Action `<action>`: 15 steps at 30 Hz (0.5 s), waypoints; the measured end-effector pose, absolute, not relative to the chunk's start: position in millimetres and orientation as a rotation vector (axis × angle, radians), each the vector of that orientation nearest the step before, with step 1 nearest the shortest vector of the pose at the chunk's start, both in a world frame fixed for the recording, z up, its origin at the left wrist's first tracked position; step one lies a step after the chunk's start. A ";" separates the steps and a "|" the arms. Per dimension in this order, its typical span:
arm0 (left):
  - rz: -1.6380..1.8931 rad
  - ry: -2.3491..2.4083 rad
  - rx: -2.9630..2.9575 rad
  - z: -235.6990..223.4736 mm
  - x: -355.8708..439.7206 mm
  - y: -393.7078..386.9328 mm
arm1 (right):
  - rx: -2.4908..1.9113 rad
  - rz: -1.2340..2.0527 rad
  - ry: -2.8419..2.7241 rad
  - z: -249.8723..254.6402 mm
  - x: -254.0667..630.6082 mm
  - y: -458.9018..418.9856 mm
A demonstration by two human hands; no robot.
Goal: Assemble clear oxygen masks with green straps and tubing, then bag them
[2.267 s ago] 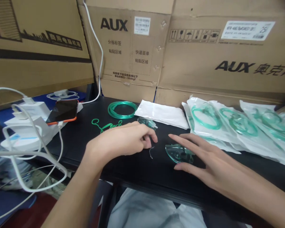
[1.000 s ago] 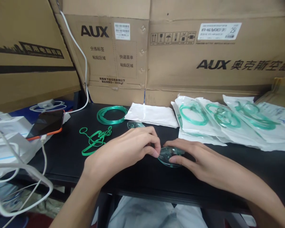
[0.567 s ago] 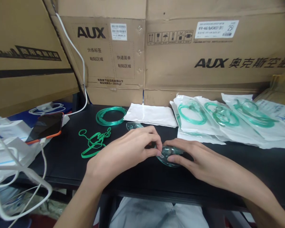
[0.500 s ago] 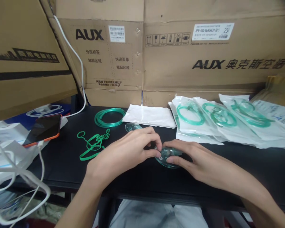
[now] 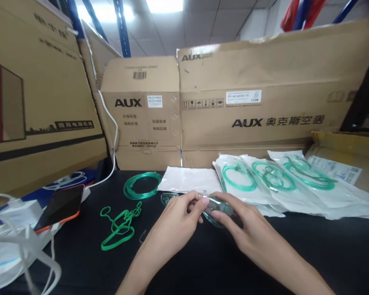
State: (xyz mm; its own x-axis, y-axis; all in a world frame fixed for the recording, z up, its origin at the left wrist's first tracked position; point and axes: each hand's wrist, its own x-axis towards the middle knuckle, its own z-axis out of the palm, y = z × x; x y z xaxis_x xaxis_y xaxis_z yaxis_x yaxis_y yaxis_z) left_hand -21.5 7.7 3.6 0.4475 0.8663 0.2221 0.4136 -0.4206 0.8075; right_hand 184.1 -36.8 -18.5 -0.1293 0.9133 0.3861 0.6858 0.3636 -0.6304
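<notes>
Slanting up from the bottom edge, two bare forearms lean toward each other over the black table (image 5: pixel 233 268), the hands meeting a little right of centre. The right hand (image 5: pixel 244 217) lies palm down, its wrist low, with the thumb along the near side of a clear green-tinted mask (image 5: pixel 224 207) and the index finger stretched over the far side; the mask is grasped between them, just above the tabletop or on it, which I cannot tell. The left hand (image 5: pixel 184 215) bends in at the wrist, knuckles up and fingers curled under, its thumb tip set against the mask's left end; whether it pinches the rim or something small is hidden.

Left of the left forearm lies a thin bent wire (image 5: pixel 143 236), and beyond that a tangled green strap (image 5: pixel 118 242). A second clear piece (image 5: pixel 166 199) shows partly behind the left hand. Farther off sit a green tubing coil (image 5: pixel 128 188), a white packet (image 5: pixel 190 179) touching or nearly touching it, and, to the right, overlapping bagged mask sets (image 5: pixel 273 184). Brown cartons (image 5: pixel 252 141) stand upright behind everything.
</notes>
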 end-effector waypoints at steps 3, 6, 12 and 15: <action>0.930 0.948 1.945 3.9 -19.9 8.6 | -1.386 0.380 -1.807 -23.8 180.8 -36.1; 0.901 0.896 1.965 6.1 -24.2 10.7 | -1.354 0.350 -1.807 -29.0 180.5 -35.0; 0.929 0.961 1.893 5.9 -24.4 13.7 | -1.115 0.255 -1.863 -23.7 177.2 -31.3; 0.988 0.874 1.926 7.5 -23.7 13.9 | -1.033 0.400 -1.669 -18.7 177.1 -29.3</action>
